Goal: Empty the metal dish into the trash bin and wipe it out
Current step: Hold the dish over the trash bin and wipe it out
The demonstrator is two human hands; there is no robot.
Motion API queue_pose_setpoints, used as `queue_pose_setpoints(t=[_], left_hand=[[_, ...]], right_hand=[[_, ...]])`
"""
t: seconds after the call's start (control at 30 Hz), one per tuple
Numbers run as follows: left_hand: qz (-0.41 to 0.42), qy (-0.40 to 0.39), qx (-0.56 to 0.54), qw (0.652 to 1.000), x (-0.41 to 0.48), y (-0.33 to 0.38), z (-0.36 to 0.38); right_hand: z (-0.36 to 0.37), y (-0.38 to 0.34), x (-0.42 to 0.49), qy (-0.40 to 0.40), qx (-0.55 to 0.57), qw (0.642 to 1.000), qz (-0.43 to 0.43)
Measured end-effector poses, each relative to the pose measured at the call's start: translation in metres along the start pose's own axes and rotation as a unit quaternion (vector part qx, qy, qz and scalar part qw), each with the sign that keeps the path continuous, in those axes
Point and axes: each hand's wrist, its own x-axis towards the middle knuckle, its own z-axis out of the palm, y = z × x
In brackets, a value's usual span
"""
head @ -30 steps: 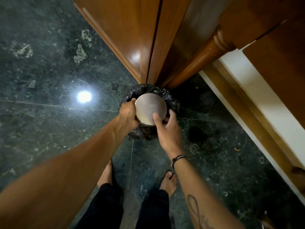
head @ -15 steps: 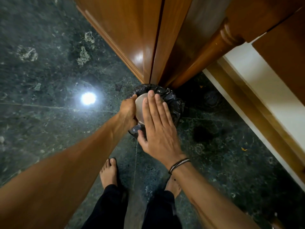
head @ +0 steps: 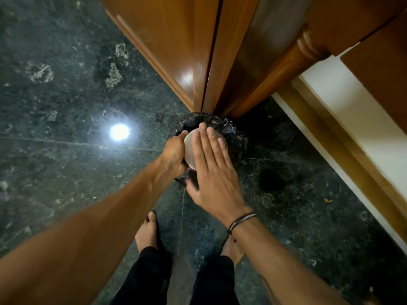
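Metal dish [head: 189, 148] is hanging upturned directly over trash bin [head: 231, 133], left hand [head: 175, 151] closing round its left rim w/ fingers wrapped, right hand [head: 212, 170] lying flat and splayed across its base, gripping nothing.

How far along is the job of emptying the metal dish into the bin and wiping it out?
Midway. The left hand holds the metal dish upside down over the black-lined trash bin, so it is tipped out. The right hand lies flat across its base. Whether it is empty is hidden. Wiping is left; no cloth shows.
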Motion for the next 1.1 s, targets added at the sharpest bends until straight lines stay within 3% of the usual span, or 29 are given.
queue_pose_setpoints(t=[0.07,0.17,0.27,0.4,0.5,0.63,0.73,1.1], left_hand=[[-0.002,0.017,0.017,1.000,-0.007,-0.003,-0.001],[0.006,0.032,0.006,0.999,-0.012,0.000,0.001],[0.022,0.030,-0.022,0.999,-0.021,0.002,0.006],[0.008,0.031,0.006,0.999,-0.017,0.001,0.005],[0.007,0.030,0.021,0.999,-0.006,-0.005,-0.002],[0.018,0.020,0.040,0.999,-0.009,-0.003,-0.002],[0.038,0.066,0.045,0.996,-0.010,-0.002,-0.003],[0.040,0.095,0.029,0.994,-0.002,-0.006,-0.008]], right_hand=[[0.004,0.001,-0.002,-0.049,-0.020,0.999,0.002],[0.007,-0.003,-0.003,-0.005,-0.015,1.000,0.005],[0.007,-0.011,-0.003,-0.036,-0.032,0.999,-0.020],[0.010,-0.016,-0.005,0.009,-0.027,1.000,0.010],[0.012,-0.019,-0.005,-0.021,-0.021,1.000,-0.004],[0.013,-0.010,-0.001,-0.004,-0.007,1.000,0.004],[0.013,-0.006,0.000,-0.026,-0.004,1.000,0.007],[0.020,0.006,-0.013,0.006,0.004,0.999,0.039]])
